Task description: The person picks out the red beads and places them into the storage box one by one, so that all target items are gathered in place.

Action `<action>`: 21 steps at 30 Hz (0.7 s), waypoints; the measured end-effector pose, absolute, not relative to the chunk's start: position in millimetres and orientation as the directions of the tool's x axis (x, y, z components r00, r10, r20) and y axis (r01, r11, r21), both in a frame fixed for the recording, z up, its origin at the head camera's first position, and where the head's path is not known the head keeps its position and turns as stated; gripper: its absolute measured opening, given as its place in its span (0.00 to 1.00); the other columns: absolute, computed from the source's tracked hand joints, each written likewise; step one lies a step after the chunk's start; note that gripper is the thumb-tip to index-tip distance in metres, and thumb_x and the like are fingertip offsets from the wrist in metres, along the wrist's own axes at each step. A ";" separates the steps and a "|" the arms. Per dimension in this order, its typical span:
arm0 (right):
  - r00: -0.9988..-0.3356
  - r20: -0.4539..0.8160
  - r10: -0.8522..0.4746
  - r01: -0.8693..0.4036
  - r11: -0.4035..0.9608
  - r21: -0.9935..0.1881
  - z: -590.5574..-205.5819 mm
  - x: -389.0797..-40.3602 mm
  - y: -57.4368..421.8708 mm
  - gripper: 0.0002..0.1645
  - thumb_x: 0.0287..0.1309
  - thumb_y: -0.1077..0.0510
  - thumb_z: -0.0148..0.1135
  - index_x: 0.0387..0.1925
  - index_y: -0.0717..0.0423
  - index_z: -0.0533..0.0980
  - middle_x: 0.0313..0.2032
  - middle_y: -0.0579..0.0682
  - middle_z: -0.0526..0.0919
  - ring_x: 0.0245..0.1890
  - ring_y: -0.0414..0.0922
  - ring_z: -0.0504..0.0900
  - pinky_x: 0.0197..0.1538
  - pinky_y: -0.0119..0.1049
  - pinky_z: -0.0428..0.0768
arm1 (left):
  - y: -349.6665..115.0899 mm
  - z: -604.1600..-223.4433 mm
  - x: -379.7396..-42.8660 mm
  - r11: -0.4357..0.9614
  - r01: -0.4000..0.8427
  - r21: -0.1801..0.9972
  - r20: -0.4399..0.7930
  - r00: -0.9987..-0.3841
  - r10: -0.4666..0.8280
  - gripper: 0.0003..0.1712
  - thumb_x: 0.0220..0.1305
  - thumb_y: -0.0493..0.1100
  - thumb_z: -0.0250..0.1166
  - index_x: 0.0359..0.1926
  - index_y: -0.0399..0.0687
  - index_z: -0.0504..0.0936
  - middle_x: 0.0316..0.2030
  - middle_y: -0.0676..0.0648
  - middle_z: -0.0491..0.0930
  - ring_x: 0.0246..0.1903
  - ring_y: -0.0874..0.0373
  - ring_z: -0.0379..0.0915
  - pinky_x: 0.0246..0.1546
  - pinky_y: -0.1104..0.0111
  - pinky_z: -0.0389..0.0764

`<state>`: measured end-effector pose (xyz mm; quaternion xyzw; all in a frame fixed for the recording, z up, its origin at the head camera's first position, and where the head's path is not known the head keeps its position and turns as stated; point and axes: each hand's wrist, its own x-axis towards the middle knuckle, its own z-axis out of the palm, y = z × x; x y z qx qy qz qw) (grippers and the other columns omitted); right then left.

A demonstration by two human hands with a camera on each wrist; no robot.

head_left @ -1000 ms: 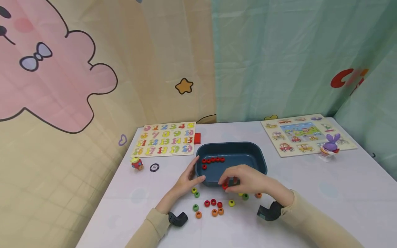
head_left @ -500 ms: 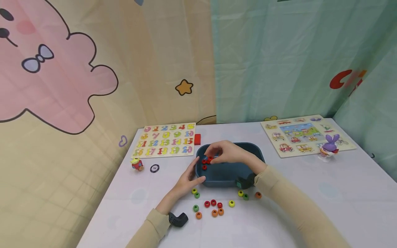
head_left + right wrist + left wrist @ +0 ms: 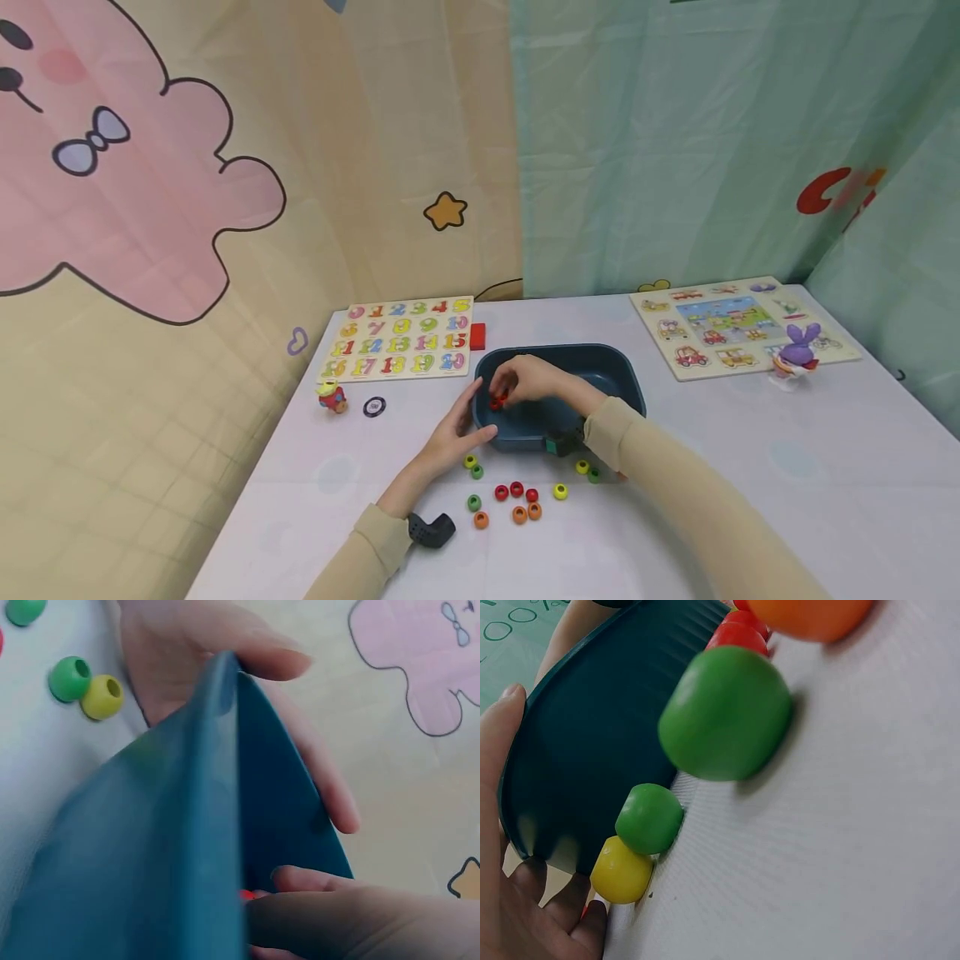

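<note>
My left hand (image 3: pixel 450 437) rests spread against the left end of the dark blue tray (image 3: pixel 630 387), thumb near its front corner and fingers along the outer wall. Inside the tray, my right hand (image 3: pixel 528 379) is lowered to the left end, pinching a red bead (image 3: pixel 503 399). Another red bead (image 3: pixel 495 405) sits right beside it on the tray floor. In the right wrist view, a sliver of red shows at the fingertips (image 3: pixel 289 879), and the tray wall hides most of the bead. The hand covers the other red beads in the tray.
Several red, green, yellow and orange beads (image 3: pixel 519 515) lie on the table in front of the tray. Behind left is a number puzzle board (image 3: pixel 397 337) with a red block (image 3: pixel 477 337); behind right, a vehicle puzzle board (image 3: pixel 678 333). Small figures (image 3: pixel 797 350) stand on both sides.
My right hand has carried a red bead from the tray's front edge to its left end, then lowered slightly toward the front. My left hand has stayed in place.
</note>
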<state>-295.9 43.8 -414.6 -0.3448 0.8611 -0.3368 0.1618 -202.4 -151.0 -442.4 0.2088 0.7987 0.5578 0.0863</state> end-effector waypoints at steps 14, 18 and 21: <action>-0.784 -0.030 -0.620 -0.498 0.656 -0.567 -414.4 -289.4 37.6 0.15 0.43 0.62 0.68 0.37 0.48 0.78 0.33 0.41 0.80 0.30 0.36 0.76 0.36 0.29 0.77 | -152.2 -443.0 -203.5 0.285 0.238 0.928 0.096 -0.895 0.435 0.43 0.59 0.48 0.60 0.69 0.55 0.45 0.67 0.45 0.45 0.64 0.48 0.45 0.60 0.55 0.54; -0.785 0.088 -0.614 -0.508 0.555 -0.659 -399.9 -282.2 51.1 0.16 0.46 0.61 0.66 0.40 0.52 0.77 0.36 0.45 0.80 0.30 0.38 0.76 0.35 0.29 0.78 | -152.4 -444.7 -203.8 0.270 0.242 0.932 0.103 -0.890 0.444 0.43 0.59 0.47 0.60 0.69 0.55 0.45 0.67 0.45 0.45 0.64 0.46 0.45 0.61 0.54 0.53; -0.769 0.173 -0.616 -0.523 0.449 -0.724 -387.5 -267.4 65.7 0.15 0.50 0.57 0.64 0.42 0.53 0.77 0.38 0.46 0.80 0.31 0.38 0.76 0.36 0.30 0.78 | -152.6 -444.8 -203.6 0.273 0.239 0.932 0.098 -0.890 0.446 0.43 0.59 0.47 0.60 0.69 0.56 0.45 0.67 0.45 0.44 0.64 0.47 0.45 0.60 0.54 0.53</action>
